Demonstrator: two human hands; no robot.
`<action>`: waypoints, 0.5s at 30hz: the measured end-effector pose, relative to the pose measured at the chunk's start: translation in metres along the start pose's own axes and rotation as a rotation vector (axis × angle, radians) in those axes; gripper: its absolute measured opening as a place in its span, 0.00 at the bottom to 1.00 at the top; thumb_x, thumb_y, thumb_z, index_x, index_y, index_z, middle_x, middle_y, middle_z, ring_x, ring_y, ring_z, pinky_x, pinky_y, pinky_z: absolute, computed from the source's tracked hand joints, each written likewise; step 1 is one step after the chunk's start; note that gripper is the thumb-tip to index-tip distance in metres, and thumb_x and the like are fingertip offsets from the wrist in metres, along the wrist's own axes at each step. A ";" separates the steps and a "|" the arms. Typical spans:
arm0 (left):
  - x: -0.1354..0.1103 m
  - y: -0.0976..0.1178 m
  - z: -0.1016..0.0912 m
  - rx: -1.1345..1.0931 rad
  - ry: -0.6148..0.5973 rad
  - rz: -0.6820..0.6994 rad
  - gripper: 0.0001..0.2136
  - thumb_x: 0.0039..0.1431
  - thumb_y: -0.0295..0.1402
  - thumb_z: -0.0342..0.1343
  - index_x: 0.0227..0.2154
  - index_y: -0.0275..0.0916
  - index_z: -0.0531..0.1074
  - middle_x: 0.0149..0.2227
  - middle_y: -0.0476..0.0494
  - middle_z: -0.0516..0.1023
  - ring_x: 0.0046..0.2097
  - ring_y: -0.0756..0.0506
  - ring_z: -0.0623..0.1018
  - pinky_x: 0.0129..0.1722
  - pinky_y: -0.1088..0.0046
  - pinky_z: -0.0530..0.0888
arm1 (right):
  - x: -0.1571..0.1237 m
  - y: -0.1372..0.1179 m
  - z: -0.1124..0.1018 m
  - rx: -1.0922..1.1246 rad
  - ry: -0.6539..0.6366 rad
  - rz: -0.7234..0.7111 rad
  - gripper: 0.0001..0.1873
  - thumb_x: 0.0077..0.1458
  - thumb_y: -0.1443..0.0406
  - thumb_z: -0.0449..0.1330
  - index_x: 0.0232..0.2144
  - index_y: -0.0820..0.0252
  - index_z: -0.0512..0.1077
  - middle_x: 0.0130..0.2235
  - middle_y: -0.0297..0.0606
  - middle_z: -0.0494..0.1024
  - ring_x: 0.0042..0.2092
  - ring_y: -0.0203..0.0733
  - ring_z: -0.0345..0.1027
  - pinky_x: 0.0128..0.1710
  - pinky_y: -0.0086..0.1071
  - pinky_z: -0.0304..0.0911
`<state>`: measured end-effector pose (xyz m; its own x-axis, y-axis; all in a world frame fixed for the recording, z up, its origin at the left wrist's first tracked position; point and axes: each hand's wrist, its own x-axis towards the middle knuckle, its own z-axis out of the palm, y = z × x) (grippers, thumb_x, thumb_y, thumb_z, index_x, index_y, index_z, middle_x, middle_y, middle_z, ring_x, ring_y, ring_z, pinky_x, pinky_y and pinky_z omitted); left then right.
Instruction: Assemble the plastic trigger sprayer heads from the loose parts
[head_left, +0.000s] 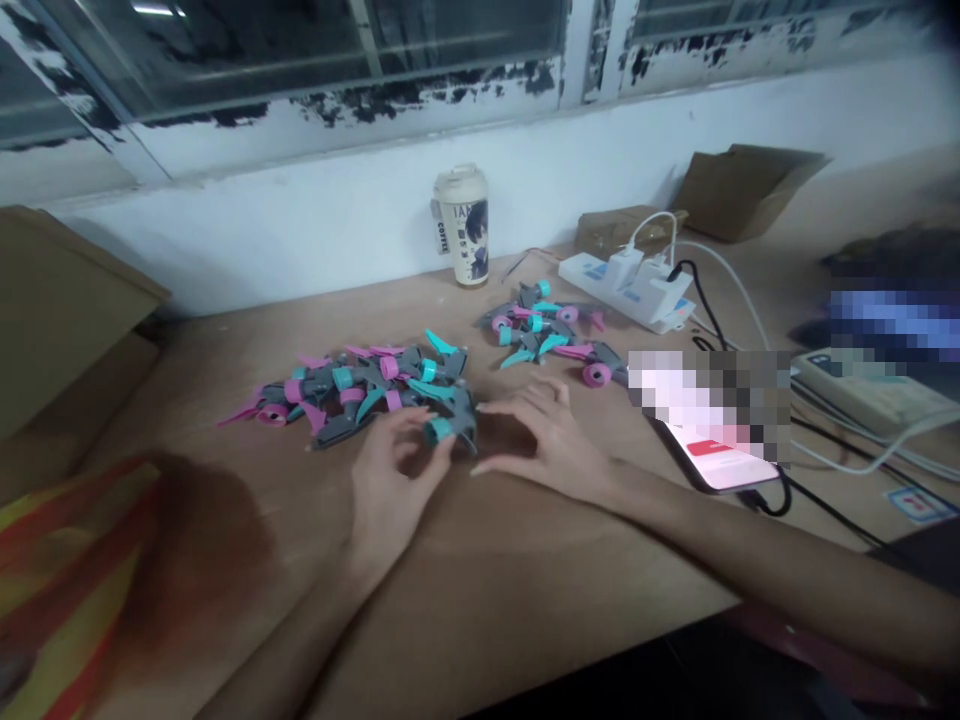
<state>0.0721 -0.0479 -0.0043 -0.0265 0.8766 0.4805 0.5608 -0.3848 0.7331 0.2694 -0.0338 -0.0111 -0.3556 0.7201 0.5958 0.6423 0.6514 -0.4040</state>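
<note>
My left hand (394,490) is closed in a pinch on the teal collar of a grey trigger spray head (463,408), just above the table. To the right of it, my right hand (555,435) is open, thumb and fingers apart around a gap, with its fingertips close to the spray head. Beyond my left hand lies a heap of similar spray heads (349,380), grey with pink or teal triggers and collars. A smaller pile (536,322) of the same kind lies farther back, to the right of the heap.
A lit phone (739,470) with a cable lies right of my right hand. Behind it are a white power strip (592,275) with chargers and a patterned coffee cup (471,235) by the wall. Cardboard (52,310) stands left, and a red-and-yellow bag (67,590) fills the near left.
</note>
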 end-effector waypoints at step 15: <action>0.055 -0.065 -0.049 0.449 0.310 0.065 0.17 0.56 0.40 0.55 0.45 0.36 0.65 0.45 0.35 0.72 0.48 0.37 0.72 0.48 0.55 0.68 | -0.010 0.093 -0.074 -0.615 -0.087 0.354 0.21 0.39 0.50 0.66 0.39 0.43 0.75 0.35 0.40 0.72 0.42 0.56 0.63 0.44 0.57 0.50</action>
<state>-0.0063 0.0113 -0.0015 -0.1847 0.7029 0.6869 0.8657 -0.2145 0.4523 0.3828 0.0018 -0.0026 -0.0917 0.8967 0.4331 0.9865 0.1410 -0.0829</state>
